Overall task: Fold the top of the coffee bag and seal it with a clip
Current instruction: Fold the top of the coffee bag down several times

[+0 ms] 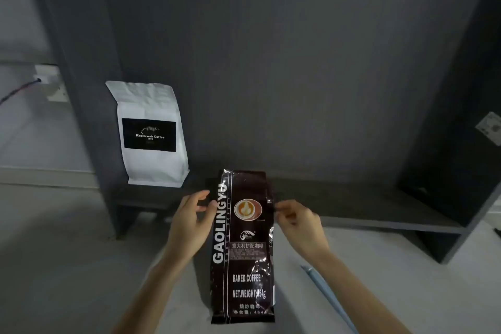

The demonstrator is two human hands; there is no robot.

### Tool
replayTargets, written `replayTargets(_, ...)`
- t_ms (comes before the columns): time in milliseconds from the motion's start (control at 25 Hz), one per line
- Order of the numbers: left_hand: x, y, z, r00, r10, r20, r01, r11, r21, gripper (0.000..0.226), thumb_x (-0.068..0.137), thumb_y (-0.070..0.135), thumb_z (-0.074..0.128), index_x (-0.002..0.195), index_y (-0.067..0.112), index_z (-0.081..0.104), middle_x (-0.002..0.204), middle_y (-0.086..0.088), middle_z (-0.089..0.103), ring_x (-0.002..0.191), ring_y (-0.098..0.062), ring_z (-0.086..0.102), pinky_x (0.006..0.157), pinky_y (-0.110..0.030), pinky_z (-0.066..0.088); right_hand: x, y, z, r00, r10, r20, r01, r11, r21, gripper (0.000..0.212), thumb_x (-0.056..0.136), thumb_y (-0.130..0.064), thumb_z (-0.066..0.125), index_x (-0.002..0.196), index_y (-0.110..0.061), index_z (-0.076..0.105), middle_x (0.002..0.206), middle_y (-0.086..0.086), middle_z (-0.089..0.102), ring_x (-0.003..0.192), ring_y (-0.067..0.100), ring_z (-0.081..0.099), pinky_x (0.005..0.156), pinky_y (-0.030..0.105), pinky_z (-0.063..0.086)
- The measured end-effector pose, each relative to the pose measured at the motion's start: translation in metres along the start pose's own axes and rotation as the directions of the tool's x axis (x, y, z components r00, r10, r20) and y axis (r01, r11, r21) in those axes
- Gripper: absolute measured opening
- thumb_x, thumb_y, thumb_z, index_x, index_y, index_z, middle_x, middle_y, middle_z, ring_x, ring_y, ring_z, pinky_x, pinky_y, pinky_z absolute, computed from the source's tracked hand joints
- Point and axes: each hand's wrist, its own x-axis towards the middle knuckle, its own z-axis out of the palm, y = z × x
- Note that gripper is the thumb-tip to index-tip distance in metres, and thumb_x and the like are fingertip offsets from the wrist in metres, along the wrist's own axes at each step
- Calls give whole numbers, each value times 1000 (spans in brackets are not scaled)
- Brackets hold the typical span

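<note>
Nearest the camera, a tall dark brown glossy foil coffee bag (242, 247) printed with white lettering and a round orange cup emblem stands upright on the pale grey floor (67, 266), its base towards the near edge of the view and its top reaching up in front of the low dark shelf. Beside its lower right, a slim pale blue stick-like object (329, 297) lies slantwise on the floor under the right forearm; it may be the sealing clip, though it is too indistinct to be sure. Higher up, the left hand (191, 221) meets the bag's left edge with thumb and fingers spread around that side, loosely steadying rather than squeezing it. The right hand (296, 221) sits at the right edge at the same height, fingertips drawn together as if pinching the side seam, though I cannot tell whether it truly grips the foil. The bag's top edge looks straight and full height, so no fold appears made yet, and no clip is on it; folding the top down and clipping it are both left to do. Farther back, a white paper coffee pouch with a black label (151, 134) stands at the left end of the dark grey shelf (352, 206), leaning against the dark back panel (271, 62).
</note>
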Motion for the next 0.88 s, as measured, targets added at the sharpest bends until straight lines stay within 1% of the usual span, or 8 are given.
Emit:
replayTargets(120,-4,-9,3,994,-106,5,106,992,-61,31,88,17,50,116,6,53,122,-14,58,93,-11,52,83,-24,35,3,7,14,997,62,41,-63,997,34,23,85,-17,54,107,-14,60,97,6,69,81,12,58,79,27,48)
replayTargets(320,-11,-20,13,980,-186,67,189,981,-49,31,90,21,45,118,10,52,120,-11,61,100,-15,53,88,-24,34,3,16,27,993,115,40,-118,990,80,23,85,-16,54,108,-12,59,102,9,68,85,16,58,76,27,46)
replayTargets(440,-14,-21,15,975,-208,81,214,974,-76,30,90,22,45,117,13,54,117,-8,62,95,-13,52,88,-25,36,1,17,29,990,138,32,-141,983,119,24,86,-14,52,109,-12,58,104,8,67,80,15,57,63,21,44)
replayTargets(520,-17,-19,16,975,-212,73,218,971,-102,30,90,22,46,117,13,53,112,-4,61,93,-12,51,87,-25,36,0,17,30,989,145,23,-146,979,139,23,86,-14,52,109,-11,58,102,7,66,79,14,56,55,10,42)
replayTargets(600,-21,-16,15,977,-204,62,210,969,-130,30,89,21,48,117,13,53,105,0,59,92,-12,53,84,-24,36,-3,15,29,988,154,10,-153,972,179,22,86,-14,53,107,-11,59,96,6,65,72,11,56,51,4,43)
replayTargets(720,-36,-13,15,987,-162,18,163,975,-150,26,86,15,51,112,15,53,99,7,56,83,-4,55,70,-15,38,-14,12,27,986,168,-19,-159,959,235,19,86,-14,55,103,-11,60,86,0,62,67,1,54,52,6,44)
replayTargets(800,-47,-13,15,990,-138,-34,130,976,-175,19,85,13,53,104,18,54,93,8,57,80,2,53,66,-13,39,-27,12,27,984,171,-53,-148,944,296,14,85,-14,56,97,-12,62,80,-4,63,69,1,56,53,7,45)
replayTargets(880,-55,-10,13,992,-113,-59,101,978,-181,10,85,13,53,91,22,53,84,10,60,76,-1,56,63,-13,42,-41,11,25,982,167,-85,-127,926,357,7,84,-14,58,89,-14,62,76,-9,63,71,4,58,53,4,45)
